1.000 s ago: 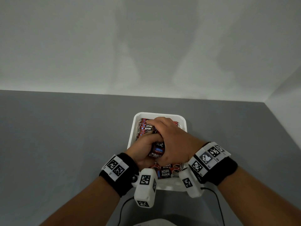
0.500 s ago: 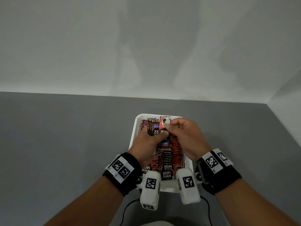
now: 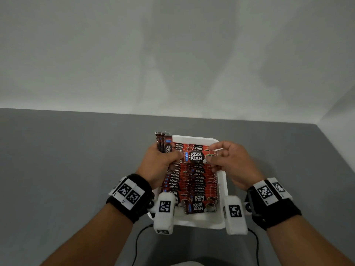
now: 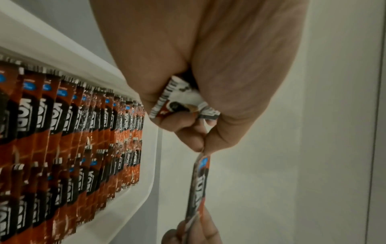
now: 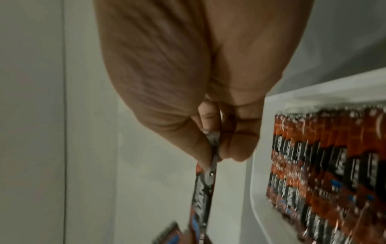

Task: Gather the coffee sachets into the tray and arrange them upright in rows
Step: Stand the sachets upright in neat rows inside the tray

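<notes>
White tray [image 3: 222,181] on grey table [image 3: 76,160], packed with red-and-black coffee sachets [image 3: 194,181] standing upright in rows running from the tray's near wall to its far wall. Left wrist view shows the same rows [image 4: 62,132] edge-on against the tray wall [image 4: 83,54]; right wrist view shows them [image 5: 325,165] blurred inside the tray rim [image 5: 313,92].

Left hand [image 3: 159,162] over the tray's left rim, grip closed round a small bundle of sachets [image 3: 163,143] that sticks up past the tray's far-left corner; bundle ends poke out of the fist in the left wrist view [image 4: 179,102]. Left thumb and finger also pinch the blue-tagged end of one loose sachet [image 3: 197,157].

Right hand [image 3: 230,162] over the tray's right rim, fingers curled, grip tight on the other end of that sachet, pinched between thumb and fingertips [image 5: 211,143]. The sachet is stretched flat and crosswise between both hands, above the rows at the tray's far half, label facing up. Seen edge-on from both wrists [image 4: 198,186] [image 5: 202,198].

Wrist straps with printed markers [image 3: 128,194] on both arms, near the tray's near corners. Black cable [image 3: 138,244] on the table on the near side of the tray. Pale wall [image 3: 172,54] beyond the tray.
</notes>
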A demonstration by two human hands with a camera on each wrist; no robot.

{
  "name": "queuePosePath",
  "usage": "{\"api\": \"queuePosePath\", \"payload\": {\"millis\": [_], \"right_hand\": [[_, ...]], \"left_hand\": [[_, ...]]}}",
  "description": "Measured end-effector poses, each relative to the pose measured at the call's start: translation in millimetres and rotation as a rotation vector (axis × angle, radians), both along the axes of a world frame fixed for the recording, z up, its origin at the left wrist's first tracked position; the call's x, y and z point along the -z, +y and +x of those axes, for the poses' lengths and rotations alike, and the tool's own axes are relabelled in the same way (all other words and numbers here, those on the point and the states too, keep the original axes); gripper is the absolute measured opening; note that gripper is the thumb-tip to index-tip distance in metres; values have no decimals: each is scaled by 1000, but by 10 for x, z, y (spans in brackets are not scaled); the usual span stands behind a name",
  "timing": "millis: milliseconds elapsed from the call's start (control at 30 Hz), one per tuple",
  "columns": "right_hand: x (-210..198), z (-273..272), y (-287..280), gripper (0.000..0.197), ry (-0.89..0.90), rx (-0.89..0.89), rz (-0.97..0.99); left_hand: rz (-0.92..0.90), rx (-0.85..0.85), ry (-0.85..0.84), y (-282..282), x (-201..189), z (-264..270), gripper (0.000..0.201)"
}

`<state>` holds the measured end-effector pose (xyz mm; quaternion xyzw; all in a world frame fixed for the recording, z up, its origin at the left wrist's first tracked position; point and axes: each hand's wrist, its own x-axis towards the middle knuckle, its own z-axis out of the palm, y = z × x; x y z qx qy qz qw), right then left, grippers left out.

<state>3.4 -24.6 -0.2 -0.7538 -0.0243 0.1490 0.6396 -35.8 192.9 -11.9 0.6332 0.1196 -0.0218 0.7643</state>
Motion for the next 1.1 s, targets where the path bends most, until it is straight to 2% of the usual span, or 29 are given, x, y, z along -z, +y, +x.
{"api": "queuePosePath", "payload": {"millis": [67, 133, 167, 200, 300, 400, 467, 533, 567, 667, 733, 867, 933, 1000, 1100], "right_hand": [[-59, -45, 16, 39, -133, -140, -261], [-123, -104, 91, 57, -373, -304, -622], [-120, -123, 154, 59, -479, -370, -741], [-107, -146, 224, 52, -522, -419, -780], [-51, -205, 347, 14, -471, -433, -717], [-49, -200, 340, 14, -276, -277, -542], [-126, -222, 360, 6, -86, -92, -256], [-218, -250, 405, 15, 88, 42, 94], [-255, -252, 417, 17, 127, 73, 188], [-267, -213, 444, 16, 110, 118, 187], [-223, -152, 413, 23, 91, 173, 144], [-220, -55, 309, 15, 174, 268, 206], [-229, -85, 327, 14, 208, 226, 264], [-225, -155, 429, 22, 224, 160, 301], [-202, -174, 577, 29, 213, 183, 289]], "left_hand": [[31, 28, -15, -24, -51, 7, 16], [49, 81, -9, -80, -68, 20, 25], [31, 109, 3, -109, -77, 23, 23], [8, 131, 18, -130, -76, 25, 18], [-110, 149, 67, -169, -80, 13, 13], [-281, 129, 146, -163, -95, -20, 23], [-293, 142, 137, -151, -94, -44, 27], [-267, 163, 105, -175, -91, -79, 28], [-248, 170, 90, -194, -92, -90, 27], [-156, 178, 43, -251, -96, -107, 21], [-69, 157, 50, -259, -56, -96, 20], [54, 127, 54, -235, 5, -123, 29], [68, 100, 29, -249, 8, -130, 15], [163, 93, -49, -303, -10, -121, 5], [252, 159, -91, -400, -28, -104, 6]]}}
